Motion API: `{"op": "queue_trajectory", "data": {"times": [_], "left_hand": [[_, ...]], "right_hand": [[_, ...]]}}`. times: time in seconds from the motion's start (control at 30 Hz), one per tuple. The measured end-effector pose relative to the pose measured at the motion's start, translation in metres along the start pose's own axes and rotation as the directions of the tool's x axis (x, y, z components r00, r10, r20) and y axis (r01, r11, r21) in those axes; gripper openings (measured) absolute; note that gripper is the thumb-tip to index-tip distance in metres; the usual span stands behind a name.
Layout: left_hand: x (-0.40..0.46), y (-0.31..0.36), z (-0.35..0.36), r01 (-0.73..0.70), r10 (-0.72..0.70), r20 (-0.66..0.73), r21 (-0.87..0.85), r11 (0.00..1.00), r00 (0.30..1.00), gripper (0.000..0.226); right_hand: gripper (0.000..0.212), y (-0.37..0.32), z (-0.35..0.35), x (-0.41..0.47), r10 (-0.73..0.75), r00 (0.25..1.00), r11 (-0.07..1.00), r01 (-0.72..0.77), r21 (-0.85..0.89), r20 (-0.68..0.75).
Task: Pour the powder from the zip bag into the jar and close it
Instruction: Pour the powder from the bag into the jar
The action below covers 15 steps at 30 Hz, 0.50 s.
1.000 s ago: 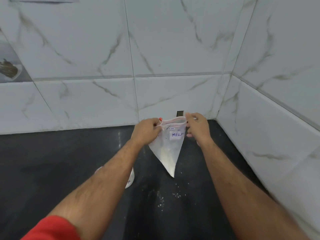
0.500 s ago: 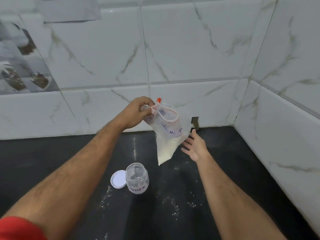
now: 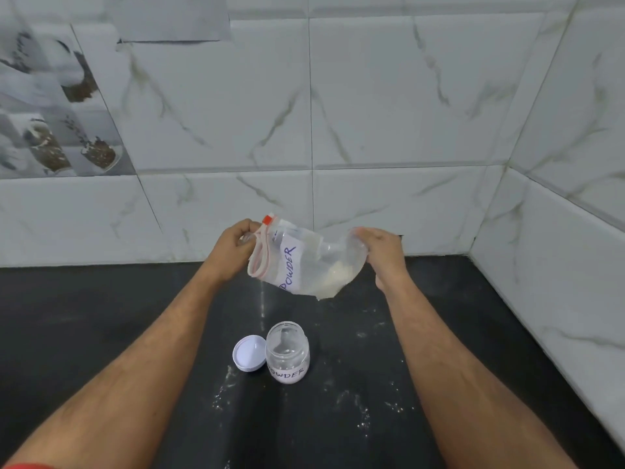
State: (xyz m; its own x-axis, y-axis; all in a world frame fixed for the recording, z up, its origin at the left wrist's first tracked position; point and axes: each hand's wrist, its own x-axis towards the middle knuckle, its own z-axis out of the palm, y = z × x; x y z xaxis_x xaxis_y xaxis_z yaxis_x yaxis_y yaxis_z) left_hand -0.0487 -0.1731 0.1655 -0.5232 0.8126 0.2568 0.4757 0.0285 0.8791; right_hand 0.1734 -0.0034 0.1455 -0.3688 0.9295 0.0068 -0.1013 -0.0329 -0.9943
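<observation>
Right hand (image 3: 382,252) now grips bag (image 3: 304,262) (tipped sideways).

**Bag's in the air, jar's sitting open**

The zip bag (image 3: 304,262) is clear plastic with a red zip strip and a red slider tab at the top corner, plus a white label with "POWDER" handwritten in blue. It's held up sideways over the bench (image 3: 101,316), mouth end to the left and already gaping. The pale powder (image 3: 338,277) has slumped into the lower right end.

Below it the jar (image 3: 287,352) stands upright, small, clear and open, with its own "POWDER" label. The white lid (image 3: 249,353) lies inside-up, touching the jar's left side.
</observation>
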Motion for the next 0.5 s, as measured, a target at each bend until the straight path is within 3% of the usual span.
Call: {"op": "queue_trajectory", "data": {"times": [0.07, 0.17, 0.23, 0.3, 0.37, 0.5], "left_hand": [[0.000, -0.007, -0.006, 0.009, -0.009, -0.008, -0.017, 1.000, 1.000, 0.009], [-0.003, -0.015, -0.014, 0.046, -0.047, -0.005, -0.101, 0.994, 0.999, 0.003], [-0.006, -0.018, -0.017, 0.037, -0.039, -0.015, -0.119, 0.992, 0.999, 0.015], [-0.006, -0.020, -0.019, 0.017, -0.020, -0.027, -0.100, 0.995, 0.999, 0.026], [-0.005, -0.019, -0.021, 0.000, -0.004, -0.037, -0.103, 0.995, 0.999, 0.021], [0.000, -0.007, -0.023, -0.042, 0.040, -0.020, -0.083, 0.996, 0.999, 0.012]], "right_hand": [[0.018, -0.010, 0.004, 0.002, -0.053, 0.998, 0.999, 0.053, 0.000, -0.040], [0.020, -0.022, 0.009, 0.003, -0.096, 0.994, 0.992, 0.099, -0.081, 0.043], [0.021, -0.027, 0.010, 0.006, -0.145, 0.987, 0.989, 0.141, -0.049, -0.072], [0.022, -0.029, 0.011, 0.008, -0.134, 0.988, 0.989, 0.128, -0.069, -0.083], [0.019, -0.029, 0.013, 0.008, -0.102, 0.994, 0.988, 0.099, -0.123, -0.024], [0.020, -0.027, 0.010, 0.007, -0.049, 0.992, 0.999, 0.047, -0.017, -0.119]]}}
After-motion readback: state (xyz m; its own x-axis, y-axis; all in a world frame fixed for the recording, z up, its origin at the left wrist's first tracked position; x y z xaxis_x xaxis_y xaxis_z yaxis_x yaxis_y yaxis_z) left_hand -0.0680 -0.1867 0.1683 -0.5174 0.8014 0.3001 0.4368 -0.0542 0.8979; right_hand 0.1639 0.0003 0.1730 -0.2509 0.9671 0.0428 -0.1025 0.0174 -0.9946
